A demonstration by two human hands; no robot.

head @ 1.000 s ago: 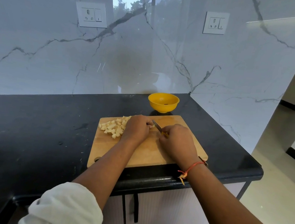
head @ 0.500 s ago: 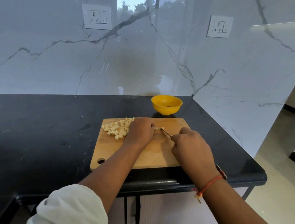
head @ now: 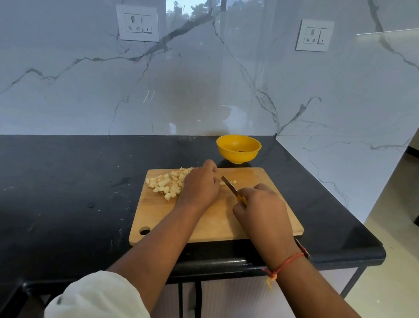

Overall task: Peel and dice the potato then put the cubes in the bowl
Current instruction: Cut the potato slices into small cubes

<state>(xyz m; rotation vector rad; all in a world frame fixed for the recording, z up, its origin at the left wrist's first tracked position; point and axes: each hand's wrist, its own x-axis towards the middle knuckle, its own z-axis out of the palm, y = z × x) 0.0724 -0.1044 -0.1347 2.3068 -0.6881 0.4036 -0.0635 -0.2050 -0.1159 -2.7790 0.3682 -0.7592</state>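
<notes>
Wooden board (head: 222, 221) is strewn with potato cubes (head: 167, 184) beside the curled left hand (head: 199, 186), whose hold cannot be told; the knife (head: 229, 185) is gripped by the right hand (head: 262, 210); the yellow bowl (head: 238, 149) is set just behind

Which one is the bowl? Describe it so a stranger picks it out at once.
On the black countertop below the marble wall, look past the far edge of the wooden cutting board. The bowl stands just there. It is the only round, bright yellow thing; the potato cubes on the board are pale.
</notes>
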